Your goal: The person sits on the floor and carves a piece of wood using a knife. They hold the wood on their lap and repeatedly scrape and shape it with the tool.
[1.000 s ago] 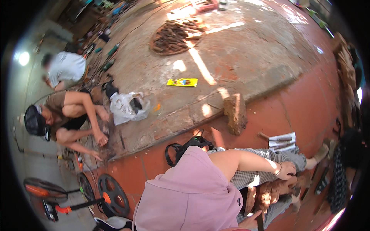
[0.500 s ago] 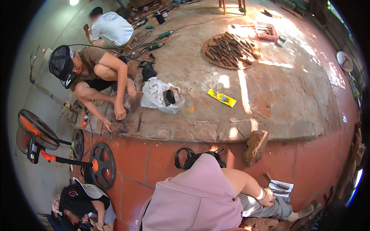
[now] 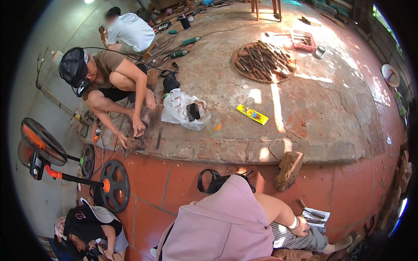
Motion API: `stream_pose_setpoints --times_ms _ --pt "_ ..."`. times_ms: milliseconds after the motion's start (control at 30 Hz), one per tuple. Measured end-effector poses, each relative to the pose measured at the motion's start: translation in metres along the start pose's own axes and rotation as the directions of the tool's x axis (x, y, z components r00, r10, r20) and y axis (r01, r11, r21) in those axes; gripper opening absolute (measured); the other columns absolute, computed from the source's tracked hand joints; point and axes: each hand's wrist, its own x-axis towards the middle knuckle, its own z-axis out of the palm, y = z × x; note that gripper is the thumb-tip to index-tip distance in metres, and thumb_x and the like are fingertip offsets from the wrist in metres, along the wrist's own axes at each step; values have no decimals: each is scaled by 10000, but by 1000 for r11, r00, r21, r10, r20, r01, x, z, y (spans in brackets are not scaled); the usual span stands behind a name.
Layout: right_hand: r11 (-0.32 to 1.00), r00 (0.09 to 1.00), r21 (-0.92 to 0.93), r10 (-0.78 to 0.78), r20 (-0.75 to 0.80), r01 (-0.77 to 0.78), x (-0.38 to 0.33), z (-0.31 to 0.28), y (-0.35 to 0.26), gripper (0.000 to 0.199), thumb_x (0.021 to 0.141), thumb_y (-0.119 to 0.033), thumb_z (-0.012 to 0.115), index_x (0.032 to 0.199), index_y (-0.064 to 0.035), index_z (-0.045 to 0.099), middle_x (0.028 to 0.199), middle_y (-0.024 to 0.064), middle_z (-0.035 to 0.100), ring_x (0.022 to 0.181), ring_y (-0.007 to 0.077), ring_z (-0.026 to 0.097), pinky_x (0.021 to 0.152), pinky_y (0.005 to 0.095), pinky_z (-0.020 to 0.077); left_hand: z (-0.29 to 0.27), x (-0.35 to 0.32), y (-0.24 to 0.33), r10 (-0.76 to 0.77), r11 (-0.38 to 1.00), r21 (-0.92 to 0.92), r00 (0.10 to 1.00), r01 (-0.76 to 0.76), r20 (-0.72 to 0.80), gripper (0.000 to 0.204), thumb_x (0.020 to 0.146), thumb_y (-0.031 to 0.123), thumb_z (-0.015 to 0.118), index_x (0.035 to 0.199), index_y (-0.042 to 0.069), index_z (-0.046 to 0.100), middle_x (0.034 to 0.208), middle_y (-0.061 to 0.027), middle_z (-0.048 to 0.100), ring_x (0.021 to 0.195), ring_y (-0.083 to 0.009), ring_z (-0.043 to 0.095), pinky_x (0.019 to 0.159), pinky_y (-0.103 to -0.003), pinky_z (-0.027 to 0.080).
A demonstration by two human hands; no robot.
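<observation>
Head view: right hand [image 3: 300, 226] on checkered knee [image 3: 291, 235], grip unclear; paper sheet [image 3: 317, 215] just beside; open tile floor [image 3: 348, 191] beyond.

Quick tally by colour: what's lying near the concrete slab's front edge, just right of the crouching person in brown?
White: 1, plastic bag
Black: 1, flat object on the bag
Clear: 1, cup
Yellow: 1, packet
Total: 4
</observation>
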Motion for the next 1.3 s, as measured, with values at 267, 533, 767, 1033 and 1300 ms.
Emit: stream_pose_setpoints --times_ms 267,533,767,1033,1300 --pt "1000 1000 -1 -30 4 30 5 0 2 229 964 -149 685 1050 64 687 963 184 710 858 302 667 784 403 533 2 0 0 -8 999 -42 1000 7 -20 527 960 485 489 1128 13 653 1005 -238 719 969 -398 694 923 -502 500" --pt "999 999 -3 -53 3 53 9 0 1 221 964 -144 685 1048 60 686 959 179 707 855 296 664 784 399 533 -8 -5 4 -12 999 -44 1000 13 19 521 967 473 491 1136 7 652 1042 -220 717 986 -381 695 906 -502 516" --pt "997 997 -8 -82 10 82 7 1 0 213 963 -139 685 1046 57 686 954 174 705 853 291 662 784 397 532 -4 -3 -4 57 998 11 997 -58 61 517 974 461 489 1196 16 633 1085 -214 706 1034 -367 683 917 -492 518" --pt "995 995 -17 -97 9 97 8 -6 5 204 963 -134 685 1045 53 685 949 169 703 850 285 659 784 393 532 -15 -9 4 -9 998 -66 998 13 56 531 976 475 482 1175 3 623 1010 -256 703 992 -415 675 926 -509 500" --pt "994 994 -17 -111 15 111 4 -11 3 195 962 -129 685 1043 49 684 945 164 701 848 279 656 784 390 531 13 9 -20 128 992 -3 991 -128 31 454 982 435 481 1179 51 624 1048 -248 671 987 -426 665 894 -514 520"
